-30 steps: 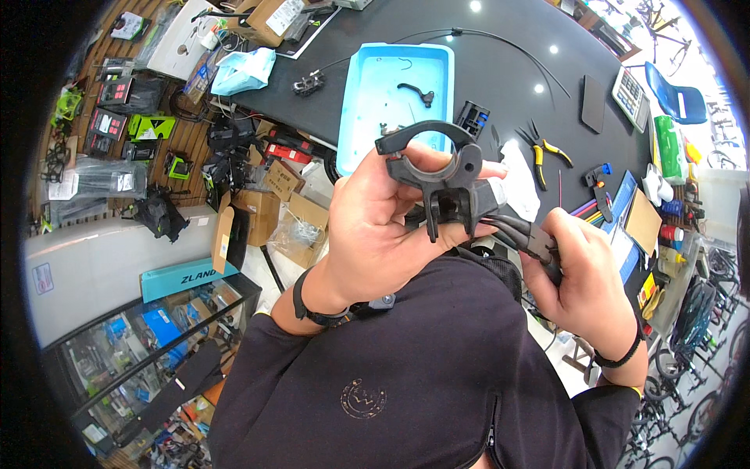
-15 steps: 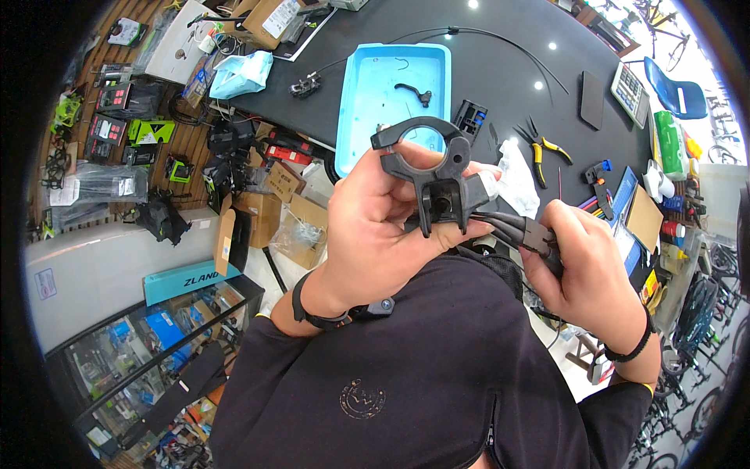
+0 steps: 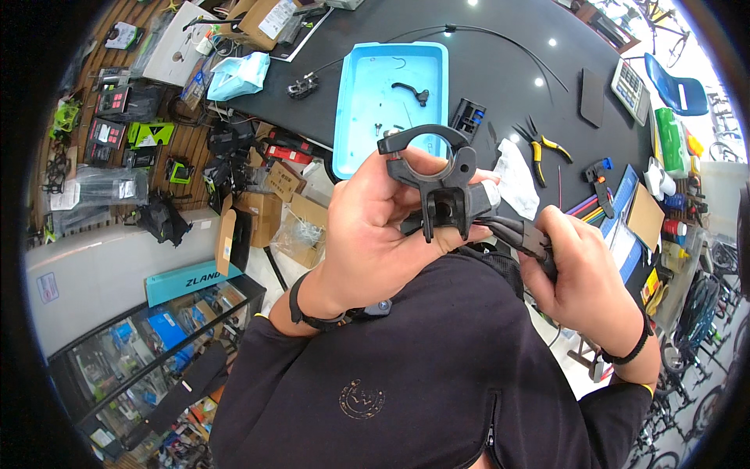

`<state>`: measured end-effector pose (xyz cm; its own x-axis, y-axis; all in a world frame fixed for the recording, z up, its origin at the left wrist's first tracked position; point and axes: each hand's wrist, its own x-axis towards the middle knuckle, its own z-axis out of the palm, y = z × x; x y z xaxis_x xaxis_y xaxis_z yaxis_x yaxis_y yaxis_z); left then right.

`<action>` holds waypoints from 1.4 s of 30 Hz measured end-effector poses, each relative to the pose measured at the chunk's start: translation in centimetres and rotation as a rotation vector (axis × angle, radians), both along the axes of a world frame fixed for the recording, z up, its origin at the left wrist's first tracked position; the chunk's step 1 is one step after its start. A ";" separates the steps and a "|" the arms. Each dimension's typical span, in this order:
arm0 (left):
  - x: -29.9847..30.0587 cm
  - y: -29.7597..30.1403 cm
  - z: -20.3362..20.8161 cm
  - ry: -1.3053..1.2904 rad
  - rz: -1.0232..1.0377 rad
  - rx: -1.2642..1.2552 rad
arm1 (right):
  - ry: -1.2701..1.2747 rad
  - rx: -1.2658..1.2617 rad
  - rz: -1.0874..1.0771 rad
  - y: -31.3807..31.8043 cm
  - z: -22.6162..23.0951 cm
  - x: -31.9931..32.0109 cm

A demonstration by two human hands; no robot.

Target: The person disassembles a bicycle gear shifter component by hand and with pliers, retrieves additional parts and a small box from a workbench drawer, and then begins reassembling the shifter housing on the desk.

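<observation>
My left hand (image 3: 375, 227) is closed around a black brake lever body (image 3: 444, 173), with its ring-shaped handlebar clamp turned upward and a slot facing me. My right hand (image 3: 582, 273) grips dark pliers (image 3: 525, 238). Their narrow jaws point left and reach the underside of the lever body beside my left fingers; the tips are hidden there, so contact cannot be made out. Beyond my hands lies a light blue tray (image 3: 341, 117) holding a loose black lever blade (image 3: 412, 94) and several tiny parts.
A white cloth (image 3: 516, 181), yellow-handled pliers (image 3: 541, 148) and a black block-shaped tool (image 3: 469, 117) lie right of the tray. A brake caliper (image 3: 303, 86) with a long black hose sits left of it. Farther right are a phone-like slab (image 3: 591, 98) and a calculator (image 3: 630, 90).
The lever body has shifted slightly right and down relative to the tray. Both hands keep their holds, and the pliers stay at the lever body's underside.
</observation>
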<state>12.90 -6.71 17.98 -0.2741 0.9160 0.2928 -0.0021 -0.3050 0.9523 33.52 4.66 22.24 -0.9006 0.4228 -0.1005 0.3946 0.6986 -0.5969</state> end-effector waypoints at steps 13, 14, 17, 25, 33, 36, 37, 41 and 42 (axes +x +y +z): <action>0.3 -0.4 0.1 -0.195 -0.039 -0.169 | 0.002 0.013 -0.012 0.4 -0.3 0.2; 0.3 -0.5 0.1 -0.214 -0.047 -0.184 | 0.002 0.012 -0.012 0.5 -0.2 0.2; 0.0 -0.4 0.2 -0.224 -0.106 -0.193 | -0.018 0.046 0.039 0.9 -0.1 0.2; 0.4 -0.7 0.3 -0.269 -0.037 -0.214 | 0.026 0.004 -0.030 -0.1 -0.9 0.3; -1.1 -0.8 2.8 -0.064 0.059 0.015 | -0.261 0.163 0.003 -1.5 -6.8 1.4; -2.5 0.5 1.6 -0.110 0.246 0.164 | -0.069 0.091 -0.149 0.7 -4.9 1.0; -3.5 0.0 0.9 -0.096 0.223 0.155 | 0.014 0.077 -0.150 1.1 -5.6 0.9; -5.1 0.3 -3.7 -0.272 0.238 0.039 | -0.106 -0.190 -0.363 4.2 -10.6 0.1; -5.5 0.0 -4.8 -0.328 0.234 0.033 | -0.112 -0.239 -0.422 5.0 -12.9 -0.6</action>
<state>7.44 -6.71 13.16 -0.5583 0.8091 0.1833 -0.2310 -0.3638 0.9024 32.96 9.61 9.35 -0.6342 0.7012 -0.3256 0.6844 0.3133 -0.6583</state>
